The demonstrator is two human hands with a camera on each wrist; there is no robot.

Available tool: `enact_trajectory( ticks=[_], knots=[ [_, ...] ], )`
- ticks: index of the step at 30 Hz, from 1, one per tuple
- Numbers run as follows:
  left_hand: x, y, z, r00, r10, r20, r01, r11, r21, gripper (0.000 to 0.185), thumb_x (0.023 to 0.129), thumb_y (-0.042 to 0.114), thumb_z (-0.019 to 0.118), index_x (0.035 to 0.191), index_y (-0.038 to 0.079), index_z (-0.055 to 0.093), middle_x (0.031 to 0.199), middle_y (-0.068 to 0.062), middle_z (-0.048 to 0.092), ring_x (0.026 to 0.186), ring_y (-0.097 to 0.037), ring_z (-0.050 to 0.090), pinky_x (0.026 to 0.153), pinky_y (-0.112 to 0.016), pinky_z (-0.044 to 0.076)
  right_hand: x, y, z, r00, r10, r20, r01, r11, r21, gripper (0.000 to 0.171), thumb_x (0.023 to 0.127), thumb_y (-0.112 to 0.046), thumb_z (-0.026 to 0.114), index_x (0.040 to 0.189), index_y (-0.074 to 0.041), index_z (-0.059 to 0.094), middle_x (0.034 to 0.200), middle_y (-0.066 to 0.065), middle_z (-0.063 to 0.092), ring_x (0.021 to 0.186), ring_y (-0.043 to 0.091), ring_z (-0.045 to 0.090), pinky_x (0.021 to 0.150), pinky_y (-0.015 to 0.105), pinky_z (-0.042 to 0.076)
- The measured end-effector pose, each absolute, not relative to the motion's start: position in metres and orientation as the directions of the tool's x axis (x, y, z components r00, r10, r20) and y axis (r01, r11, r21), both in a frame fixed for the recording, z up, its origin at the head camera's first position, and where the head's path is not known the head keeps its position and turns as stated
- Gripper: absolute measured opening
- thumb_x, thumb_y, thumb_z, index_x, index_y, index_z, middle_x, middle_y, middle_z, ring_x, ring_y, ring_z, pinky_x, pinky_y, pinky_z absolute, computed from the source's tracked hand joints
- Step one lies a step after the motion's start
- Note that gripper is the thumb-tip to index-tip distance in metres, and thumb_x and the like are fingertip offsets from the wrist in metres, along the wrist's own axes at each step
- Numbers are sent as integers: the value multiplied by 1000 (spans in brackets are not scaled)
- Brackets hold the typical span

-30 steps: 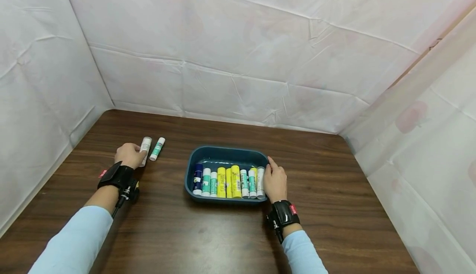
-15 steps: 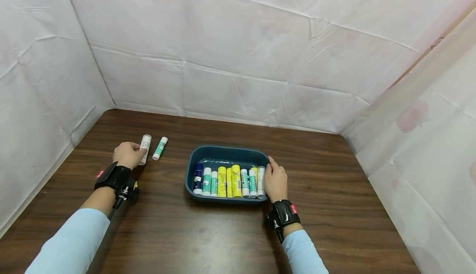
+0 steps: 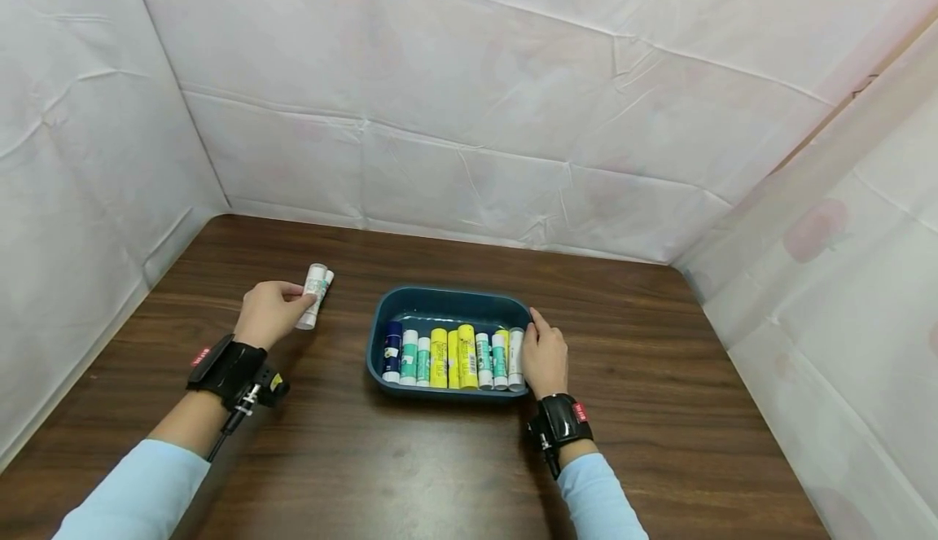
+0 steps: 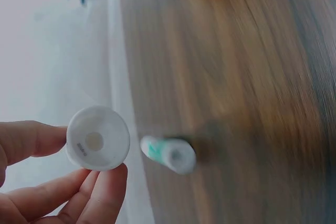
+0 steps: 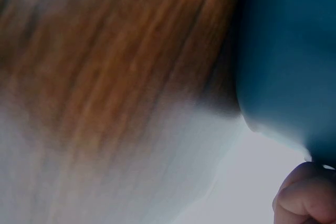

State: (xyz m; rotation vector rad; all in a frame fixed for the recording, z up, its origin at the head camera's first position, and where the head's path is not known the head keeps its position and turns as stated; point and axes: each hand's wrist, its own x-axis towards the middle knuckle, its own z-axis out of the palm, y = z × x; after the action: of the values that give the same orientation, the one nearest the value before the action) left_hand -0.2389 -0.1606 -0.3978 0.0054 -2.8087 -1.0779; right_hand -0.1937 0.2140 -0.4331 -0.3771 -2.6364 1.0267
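Note:
My left hand (image 3: 269,312) pinches a white glue stick (image 3: 311,297) between thumb and fingers, at the left of the table. In the left wrist view its round white end (image 4: 97,139) faces the camera. A smaller green-and-white glue stick (image 4: 170,155) lies just beyond it on the table, and in the head view the white one partly covers it. My right hand (image 3: 545,361) grips the right rim of a dark teal plastic basin (image 3: 447,395); curled fingers (image 5: 310,195) show beside its wall in the right wrist view.
Inside the basin, several glue sticks stand in a row along the near wall: a dark blue one (image 3: 392,353), green-and-white ones (image 3: 408,358), yellow ones (image 3: 466,357) and a whitish one (image 3: 516,361). White sheeting (image 3: 454,116) closes off the wooden table (image 3: 659,410) at the back and sides.
My left hand has carried the white glue stick to the right, so it now overlaps the green-and-white one. The right hand and the basin have stayed in place.

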Motion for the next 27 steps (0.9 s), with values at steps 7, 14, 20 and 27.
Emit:
enact_trajectory(
  ticks=[7,14,20,27],
  knots=[
    [-224,-138,-380,-997,13,70,58,711,701,41,91,26,58,114,-8,62,104,-28,64,82,-28,63,58,-25,46,-194,214,-433,-925,339,170,134,713,-689,40,100,-21,39,137,-12,48,102,20,59,74,25,48,64,32,34],
    [-214,-120,-372,-996,81,48,91,691,717,38,92,25,58,113,-6,63,102,-24,66,84,-25,63,61,-25,46,-193,214,-432,-925,336,175,129,714,-688,40,100,-21,39,137,-12,48,103,21,59,74,26,48,64,32,34],
    [-207,-103,-370,-992,114,49,113,661,742,36,92,25,59,111,-5,64,100,-22,67,82,-23,63,61,-28,48,-193,214,-433,-925,334,181,122,712,-691,40,100,-21,38,137,-11,49,105,22,59,73,26,47,64,33,34],
    [-199,-81,-375,-988,150,18,111,637,763,34,91,24,60,111,-4,64,99,-17,68,81,-20,61,64,-29,50,-193,214,-433,-926,334,175,127,714,-688,40,100,-21,38,137,-11,49,105,21,59,76,26,48,65,33,35]
  ],
)
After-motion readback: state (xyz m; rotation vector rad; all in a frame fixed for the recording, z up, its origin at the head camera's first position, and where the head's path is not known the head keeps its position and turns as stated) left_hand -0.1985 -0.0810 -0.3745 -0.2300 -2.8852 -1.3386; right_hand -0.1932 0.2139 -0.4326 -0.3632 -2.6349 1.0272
